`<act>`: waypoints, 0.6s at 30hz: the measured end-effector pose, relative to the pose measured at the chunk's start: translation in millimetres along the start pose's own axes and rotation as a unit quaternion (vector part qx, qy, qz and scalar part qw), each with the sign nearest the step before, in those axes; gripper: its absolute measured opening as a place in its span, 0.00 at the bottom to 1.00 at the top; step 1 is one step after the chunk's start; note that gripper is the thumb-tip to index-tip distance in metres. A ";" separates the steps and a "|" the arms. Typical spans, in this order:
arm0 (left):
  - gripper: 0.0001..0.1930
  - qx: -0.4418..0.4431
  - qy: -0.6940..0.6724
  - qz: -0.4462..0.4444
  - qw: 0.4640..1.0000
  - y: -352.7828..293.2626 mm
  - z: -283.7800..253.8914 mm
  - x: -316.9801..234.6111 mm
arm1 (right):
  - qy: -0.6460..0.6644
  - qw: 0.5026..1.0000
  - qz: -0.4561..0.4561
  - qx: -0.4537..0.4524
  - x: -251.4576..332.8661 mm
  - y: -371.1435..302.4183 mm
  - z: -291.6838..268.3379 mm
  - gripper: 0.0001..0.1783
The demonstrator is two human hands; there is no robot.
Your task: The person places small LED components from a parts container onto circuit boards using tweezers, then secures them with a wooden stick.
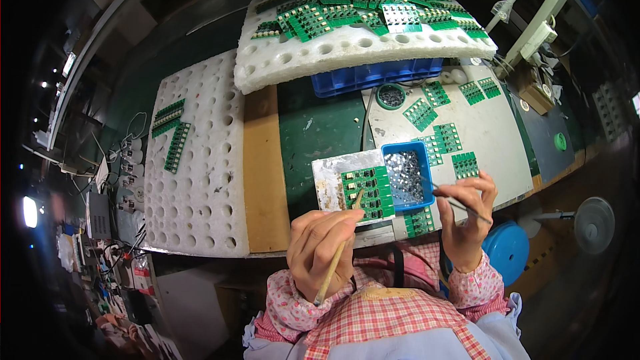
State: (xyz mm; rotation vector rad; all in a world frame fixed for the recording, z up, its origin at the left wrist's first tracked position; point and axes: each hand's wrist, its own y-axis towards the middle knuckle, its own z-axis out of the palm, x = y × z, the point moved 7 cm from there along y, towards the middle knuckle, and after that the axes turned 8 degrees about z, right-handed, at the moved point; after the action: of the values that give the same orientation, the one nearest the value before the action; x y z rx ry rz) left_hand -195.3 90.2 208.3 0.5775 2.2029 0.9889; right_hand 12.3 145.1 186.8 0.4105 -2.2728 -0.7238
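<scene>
A dim workroom surrounded a green-topped desk (300, 127). Nearest, the left hand (321, 250) had its fingers pinched narrow round a slim tan stick (331, 270), its far end over the green rectangular circuit board (374, 195) studded with dark and pale components; whether that tip touched the board could not be told. The right hand (469, 220) pinched a thin grey metal tool (461, 206) between its fingers, with its end near the rim of a small blue plastic bin (429, 180) full of tiny shiny pieces; whether it gripped a piece was too small to tell.

The circuit board lay flat on a pale, stained block (327, 177), just left of the bin. It looked light, stiff and thin, probably fragile at its components, so the bare side edges seemed the best place to take hold. The shiny pieces looked almost weightless and easy to scatter, better suited to a fine tip than to fingers.

Beyond lay more green boards (447, 138) and a round green dish (378, 98) of dark bits. To the left, a white foam sheet with round holes (193, 213) bore further boards, and farthest back, a thick white foam slab (300, 67) carried a crowded heap of them above a blue plastic crate (373, 79)
</scene>
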 end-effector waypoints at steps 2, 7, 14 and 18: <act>0.05 0.002 0.000 -0.006 1.000 0.5 0.7 0.8 | 0.006 0.999 0.013 0.036 -0.6 -19.3 -1.3 0.15; 0.08 -0.007 0.002 0.007 1.000 -0.1 1.3 0.7 | 0.007 0.990 -0.009 0.142 0.7 -80.6 23.3 0.19; 0.05 -0.019 0.019 0.012 1.000 0.1 3.4 -1.4 | -0.065 0.975 -0.084 0.194 -7.5 -129.6 51.7 0.19; 0.06 -0.020 0.024 0.013 0.999 0.7 3.0 -2.1 | 0.021 0.976 -0.028 0.214 -6.0 -115.7 36.4 0.18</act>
State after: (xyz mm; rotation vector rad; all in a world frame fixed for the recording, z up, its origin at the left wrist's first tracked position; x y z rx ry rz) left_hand -191.7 90.8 208.1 0.5707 2.2173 1.0682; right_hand 0.2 70.0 92.1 0.6858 -2.3783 -0.2410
